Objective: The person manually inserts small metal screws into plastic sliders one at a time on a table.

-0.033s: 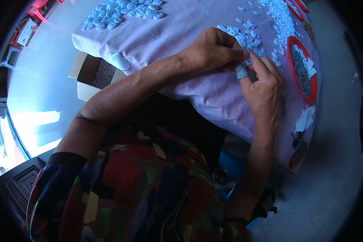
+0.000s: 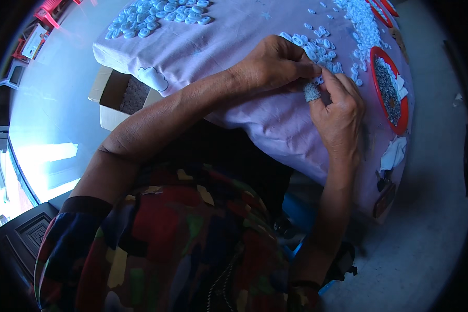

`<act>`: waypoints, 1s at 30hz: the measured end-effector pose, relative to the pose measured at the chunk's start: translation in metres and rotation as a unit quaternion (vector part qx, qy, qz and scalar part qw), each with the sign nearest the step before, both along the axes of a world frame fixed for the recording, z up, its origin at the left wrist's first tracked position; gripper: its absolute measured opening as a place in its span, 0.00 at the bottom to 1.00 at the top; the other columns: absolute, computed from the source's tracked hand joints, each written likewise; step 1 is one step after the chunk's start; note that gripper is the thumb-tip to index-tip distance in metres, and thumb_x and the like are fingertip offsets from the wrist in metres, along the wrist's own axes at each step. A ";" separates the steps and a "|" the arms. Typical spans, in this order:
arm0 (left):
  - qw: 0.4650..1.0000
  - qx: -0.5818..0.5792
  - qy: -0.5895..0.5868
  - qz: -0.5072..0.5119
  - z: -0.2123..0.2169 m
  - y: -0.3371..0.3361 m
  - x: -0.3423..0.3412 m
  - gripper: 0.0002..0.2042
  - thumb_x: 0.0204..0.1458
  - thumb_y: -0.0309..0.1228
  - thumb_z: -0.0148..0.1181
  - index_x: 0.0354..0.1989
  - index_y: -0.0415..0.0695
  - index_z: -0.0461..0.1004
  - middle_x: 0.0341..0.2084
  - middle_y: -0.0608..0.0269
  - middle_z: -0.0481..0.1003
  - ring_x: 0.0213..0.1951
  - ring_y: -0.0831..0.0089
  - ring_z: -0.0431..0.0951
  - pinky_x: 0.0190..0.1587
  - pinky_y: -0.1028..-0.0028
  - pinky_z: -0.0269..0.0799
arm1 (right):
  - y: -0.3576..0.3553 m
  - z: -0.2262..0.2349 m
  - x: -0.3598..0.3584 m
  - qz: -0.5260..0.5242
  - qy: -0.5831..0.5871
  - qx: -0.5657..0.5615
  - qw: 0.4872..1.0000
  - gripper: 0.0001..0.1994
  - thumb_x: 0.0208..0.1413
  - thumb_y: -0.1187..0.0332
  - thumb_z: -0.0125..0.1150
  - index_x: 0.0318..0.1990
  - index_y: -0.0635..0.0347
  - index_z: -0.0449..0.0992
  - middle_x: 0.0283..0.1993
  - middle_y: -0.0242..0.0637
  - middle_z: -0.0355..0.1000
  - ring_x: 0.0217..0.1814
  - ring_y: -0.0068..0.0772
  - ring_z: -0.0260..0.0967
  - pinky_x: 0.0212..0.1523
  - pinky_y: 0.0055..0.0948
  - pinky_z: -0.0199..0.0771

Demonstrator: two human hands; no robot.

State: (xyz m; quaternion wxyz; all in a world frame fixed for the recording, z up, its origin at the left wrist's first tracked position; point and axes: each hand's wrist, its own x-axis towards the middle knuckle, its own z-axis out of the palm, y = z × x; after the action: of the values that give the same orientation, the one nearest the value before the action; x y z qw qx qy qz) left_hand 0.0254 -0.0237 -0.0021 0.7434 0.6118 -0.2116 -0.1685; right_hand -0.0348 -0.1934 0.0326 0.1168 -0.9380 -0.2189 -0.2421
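Observation:
My left hand (image 2: 275,65) and my right hand (image 2: 343,106) meet over the near edge of the table. Their fingertips are pressed together around a small pale piece, mostly hidden by the fingers, so its kind does not show. A grey wrap (image 2: 311,92) covers the tip of my right thumb. Just beyond the fingers lies a loose pile of small white oval pieces with holes (image 2: 325,52). To the right of my right hand sits a red dish (image 2: 374,78), filled with many tiny grey metal-looking parts and some white scraps.
A pinkish cloth (image 2: 234,31) covers the table. White oval pieces (image 2: 135,18) are heaped at the far left, and a larger heap (image 2: 364,26) lies far right. An open cardboard box (image 2: 109,118) stands below the left edge. Keys (image 2: 384,182) and crumpled white tissue (image 2: 393,153) lie at right.

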 end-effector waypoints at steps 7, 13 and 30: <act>1.000 0.012 0.001 0.009 0.001 0.000 0.000 0.09 0.55 0.30 0.63 0.28 0.36 0.79 0.19 0.63 0.75 0.21 0.80 0.73 0.25 0.80 0.71 | 0.001 0.000 0.003 0.018 0.003 0.027 0.999 0.16 0.45 0.76 0.62 0.44 0.72 0.78 0.31 0.49 0.72 0.34 0.48 0.72 0.37 0.39 0.75; 1.000 0.019 0.000 0.006 0.000 0.000 0.002 0.08 0.55 0.29 0.64 0.28 0.36 0.79 0.19 0.63 0.76 0.22 0.80 0.74 0.25 0.80 0.72 | 0.002 0.003 0.003 0.019 0.002 0.011 1.000 0.14 0.45 0.77 0.62 0.41 0.73 0.79 0.29 0.49 0.72 0.32 0.46 0.73 0.34 0.37 0.76; 0.998 -0.021 0.062 -0.017 0.005 0.004 0.001 0.07 0.56 0.29 0.62 0.35 0.37 0.80 0.26 0.61 0.79 0.25 0.80 0.76 0.28 0.82 0.73 | -0.002 -0.011 0.001 0.013 -0.015 0.138 0.990 0.16 0.47 0.73 0.67 0.45 0.65 0.79 0.32 0.42 0.73 0.32 0.38 0.73 0.34 0.32 0.74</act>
State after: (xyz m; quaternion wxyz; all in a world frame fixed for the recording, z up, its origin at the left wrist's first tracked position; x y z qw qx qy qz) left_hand 0.0268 -0.0201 0.0027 0.7648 0.5808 -0.1787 -0.2138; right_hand -0.0342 -0.1956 0.0218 0.2449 -0.9061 -0.1974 -0.2828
